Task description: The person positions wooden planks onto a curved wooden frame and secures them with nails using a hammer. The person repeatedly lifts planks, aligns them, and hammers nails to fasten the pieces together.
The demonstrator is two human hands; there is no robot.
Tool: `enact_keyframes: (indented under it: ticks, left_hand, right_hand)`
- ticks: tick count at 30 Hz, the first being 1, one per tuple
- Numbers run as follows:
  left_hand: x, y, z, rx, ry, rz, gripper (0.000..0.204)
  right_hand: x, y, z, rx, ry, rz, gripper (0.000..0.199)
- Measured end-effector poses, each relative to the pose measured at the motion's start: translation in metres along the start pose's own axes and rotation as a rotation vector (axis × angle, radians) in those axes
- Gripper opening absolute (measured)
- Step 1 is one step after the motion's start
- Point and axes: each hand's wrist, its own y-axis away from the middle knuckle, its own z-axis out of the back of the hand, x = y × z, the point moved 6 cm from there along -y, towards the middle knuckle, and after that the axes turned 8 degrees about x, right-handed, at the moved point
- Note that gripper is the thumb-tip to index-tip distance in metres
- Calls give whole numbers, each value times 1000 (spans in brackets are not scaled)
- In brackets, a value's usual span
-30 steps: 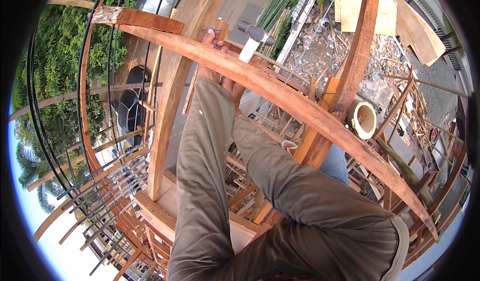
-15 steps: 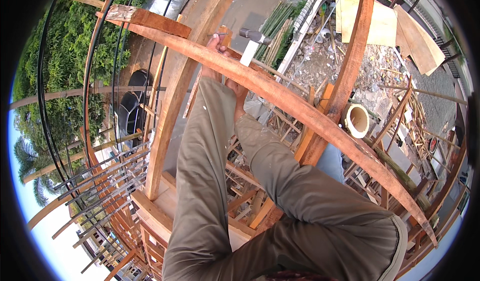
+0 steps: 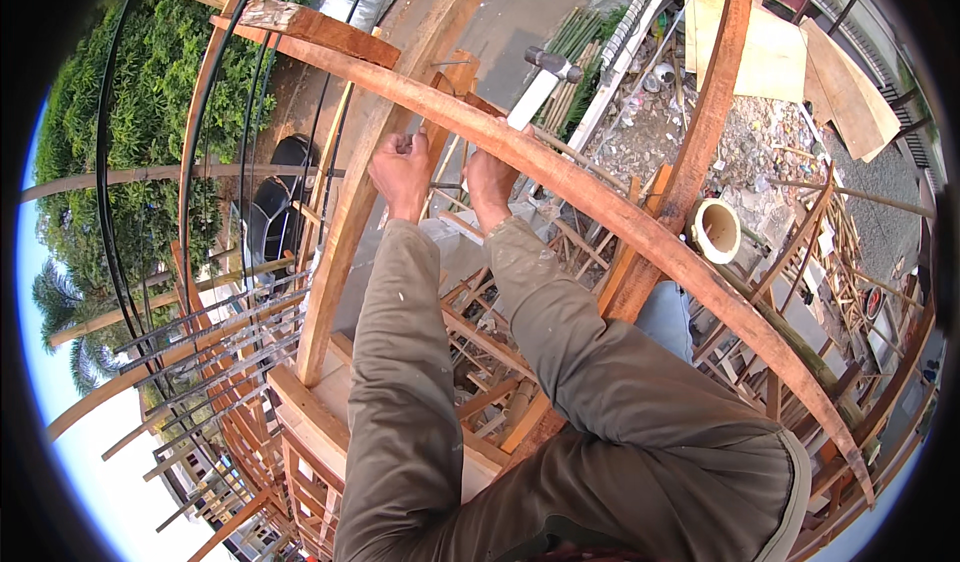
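My right hand [image 3: 492, 180] grips the pale handle of a hammer [image 3: 540, 77], whose steel head points up and to the right above a long reddish wooden rail [image 3: 600, 197]. My left hand [image 3: 402, 170] is closed just left of it, fingers pinched against the rail beside an upright plank [image 3: 345, 232]; what it pinches is too small to see. Both olive sleeves reach up from the lower edge. A short wooden block [image 3: 320, 30] sits at the rail's upper left end.
Steel reinforcing bars [image 3: 200, 332] stick out at the lower left, with wooden formwork [image 3: 310, 432] below them. Dark cables [image 3: 110, 212] curve along the left by trees. Far below lie rubble, plywood sheets [image 3: 780, 52], a pale pipe end [image 3: 716, 230] and bamboo scaffolding [image 3: 800, 352].
Both hands have come down and nearer along the rail. The hammer head has swung up and to the right, away from the wood. The view has tilted slightly.
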Motion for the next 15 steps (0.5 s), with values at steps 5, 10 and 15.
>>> enact_keyframes:
  ticks: [5,10,15]
  left_hand:
    - [-11,54,119,-345,-924,-329,81]
    - [47,51,120,116,-917,128,90]
    - [33,41,119,166,-869,86,85]
  right_hand:
    - [-16,7,-13,26,78,142,51]
    - [3,12,0,424,-522,-414,29]
    - [-18,2,3,142,-395,-282,39]
